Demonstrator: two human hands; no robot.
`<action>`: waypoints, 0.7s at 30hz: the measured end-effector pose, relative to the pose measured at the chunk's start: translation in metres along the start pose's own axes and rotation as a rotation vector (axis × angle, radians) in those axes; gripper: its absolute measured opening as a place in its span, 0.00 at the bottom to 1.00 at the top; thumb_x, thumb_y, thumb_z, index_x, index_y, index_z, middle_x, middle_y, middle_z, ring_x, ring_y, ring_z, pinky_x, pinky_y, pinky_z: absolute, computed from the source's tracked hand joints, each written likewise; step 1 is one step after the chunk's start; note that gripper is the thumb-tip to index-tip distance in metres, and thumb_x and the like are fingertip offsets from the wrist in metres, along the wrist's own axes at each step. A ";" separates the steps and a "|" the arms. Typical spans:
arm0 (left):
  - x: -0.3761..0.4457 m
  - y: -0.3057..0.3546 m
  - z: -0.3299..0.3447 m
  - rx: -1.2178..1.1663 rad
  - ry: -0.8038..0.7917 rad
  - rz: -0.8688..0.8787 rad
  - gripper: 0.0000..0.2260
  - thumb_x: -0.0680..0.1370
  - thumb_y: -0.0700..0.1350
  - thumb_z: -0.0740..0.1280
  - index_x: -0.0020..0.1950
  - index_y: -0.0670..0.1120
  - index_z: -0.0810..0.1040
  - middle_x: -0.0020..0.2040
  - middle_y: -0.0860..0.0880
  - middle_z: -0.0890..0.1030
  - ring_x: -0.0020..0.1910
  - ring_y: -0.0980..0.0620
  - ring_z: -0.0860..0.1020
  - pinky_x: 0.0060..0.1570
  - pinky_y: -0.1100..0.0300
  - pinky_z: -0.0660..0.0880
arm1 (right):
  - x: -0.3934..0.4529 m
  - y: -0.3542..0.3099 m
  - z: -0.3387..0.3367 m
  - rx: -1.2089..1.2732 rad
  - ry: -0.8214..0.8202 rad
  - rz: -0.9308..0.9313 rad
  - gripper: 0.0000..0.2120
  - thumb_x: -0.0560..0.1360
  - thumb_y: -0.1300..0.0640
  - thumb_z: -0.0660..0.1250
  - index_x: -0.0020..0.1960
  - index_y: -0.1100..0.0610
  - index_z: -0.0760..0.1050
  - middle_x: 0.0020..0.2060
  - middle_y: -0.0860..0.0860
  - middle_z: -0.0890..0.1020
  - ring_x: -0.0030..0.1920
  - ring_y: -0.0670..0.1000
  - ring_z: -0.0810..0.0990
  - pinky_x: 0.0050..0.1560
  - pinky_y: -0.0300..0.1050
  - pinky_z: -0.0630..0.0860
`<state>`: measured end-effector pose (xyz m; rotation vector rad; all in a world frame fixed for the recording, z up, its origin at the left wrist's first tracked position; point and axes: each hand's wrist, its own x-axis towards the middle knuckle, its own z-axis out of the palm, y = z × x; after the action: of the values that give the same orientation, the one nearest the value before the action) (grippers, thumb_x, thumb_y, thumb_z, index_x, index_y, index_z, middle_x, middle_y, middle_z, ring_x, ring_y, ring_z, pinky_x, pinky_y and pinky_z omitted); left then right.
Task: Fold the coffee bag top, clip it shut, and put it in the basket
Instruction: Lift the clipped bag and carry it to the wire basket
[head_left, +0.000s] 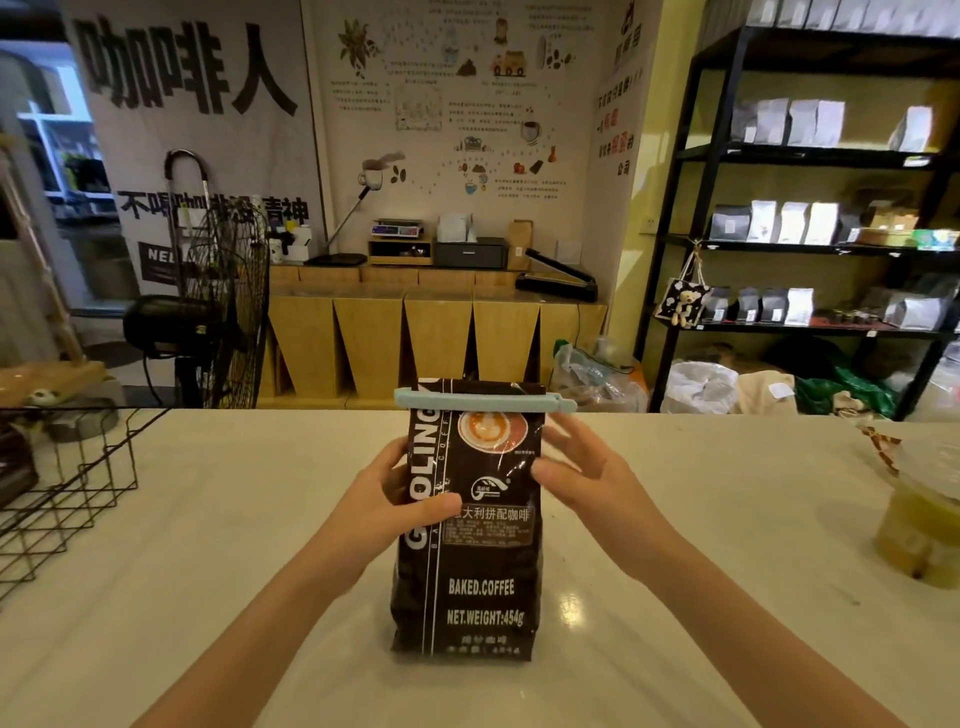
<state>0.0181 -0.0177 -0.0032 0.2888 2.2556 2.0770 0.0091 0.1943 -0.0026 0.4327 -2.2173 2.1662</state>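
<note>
- Counter (208, 571): pale, glossy worktop filling the foreground; it carries every task item.
- Wire basket (67, 493): black open-frame container at the far left edge of the counter, well apart from the bag and apparently holding nothing where visible.
- Coffee bag (470, 566): dark foil pouch standing upright at the centre of the counter. Printing reads "BAKED.COFFEE" and "NET.WEIGHT:454g", with Chinese characters above; the vertical brand name down its left side is partly covered by a thumb. A latte cup is pictured near the top. The body bulges and looks fairly heavy; the film looks slick and crinkly, soft enough to dent. A grip on both side walls at mid-height, or a hand beneath the base, seems safer than lifting by the clip.
- Left hand (395, 499): clasps the bag's left side, thumb across the front face.
- Right hand (587, 478): fingers spread and extended, lying against the bag's right edge just below the clip; not closed around anything.
- Clip (483, 402): pale blue bar clamped across the folded top, latch end to the right, apparently shut.
- Judgement: folding and clipping appear complete; transfer to the basket remains.
</note>
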 end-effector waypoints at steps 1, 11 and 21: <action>-0.001 -0.001 0.001 -0.018 0.006 0.009 0.26 0.66 0.39 0.72 0.59 0.55 0.68 0.49 0.52 0.82 0.43 0.59 0.82 0.34 0.67 0.78 | -0.003 0.005 0.004 -0.018 -0.028 0.047 0.39 0.60 0.47 0.75 0.68 0.45 0.63 0.62 0.43 0.73 0.61 0.47 0.74 0.54 0.42 0.75; -0.020 0.011 -0.010 -0.021 0.180 0.066 0.25 0.63 0.40 0.73 0.57 0.54 0.71 0.51 0.51 0.82 0.46 0.56 0.81 0.37 0.65 0.79 | 0.006 0.001 0.035 -0.004 -0.152 0.021 0.25 0.57 0.50 0.74 0.53 0.49 0.74 0.52 0.50 0.82 0.53 0.50 0.81 0.51 0.46 0.79; -0.049 0.060 -0.102 0.035 0.453 0.205 0.27 0.64 0.40 0.74 0.58 0.55 0.69 0.47 0.56 0.79 0.47 0.59 0.79 0.41 0.62 0.75 | 0.061 -0.047 0.130 0.051 -0.342 -0.132 0.16 0.63 0.54 0.72 0.49 0.45 0.73 0.49 0.46 0.82 0.50 0.48 0.81 0.46 0.40 0.79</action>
<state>0.0545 -0.1219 0.0616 0.0528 2.6079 2.4122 -0.0157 0.0549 0.0502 0.9894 -2.2107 2.2229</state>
